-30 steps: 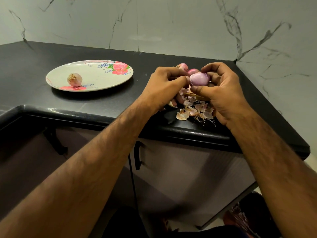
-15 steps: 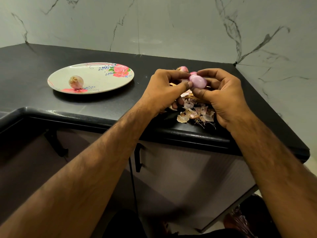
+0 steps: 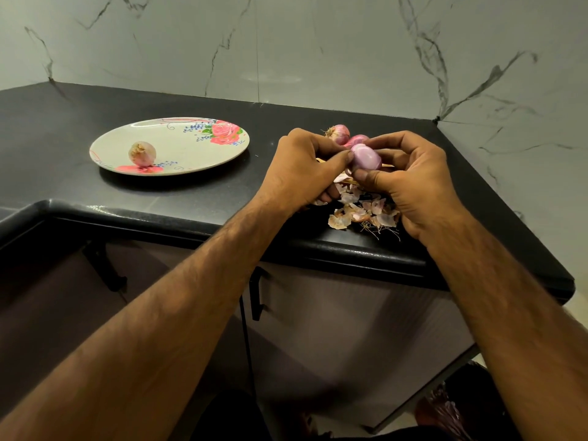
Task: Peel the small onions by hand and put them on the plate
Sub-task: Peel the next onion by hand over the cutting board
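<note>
A black desk (image 3: 63,122) meets a grey marble wall (image 3: 318,43); under its front edge stands a cabinet door (image 3: 350,313) with a black handle (image 3: 256,297).

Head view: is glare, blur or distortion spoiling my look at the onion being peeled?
Head view: dim, even light, peeled onion sharp, no glare on it; head view: wide-angle bends the counter edge, with small glints there; plate throws a soft shadow at its near rim.

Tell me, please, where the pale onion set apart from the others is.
Head view: the pale onion sits on the left part of the floral plate, on the black counter, left of the left hand.
</note>
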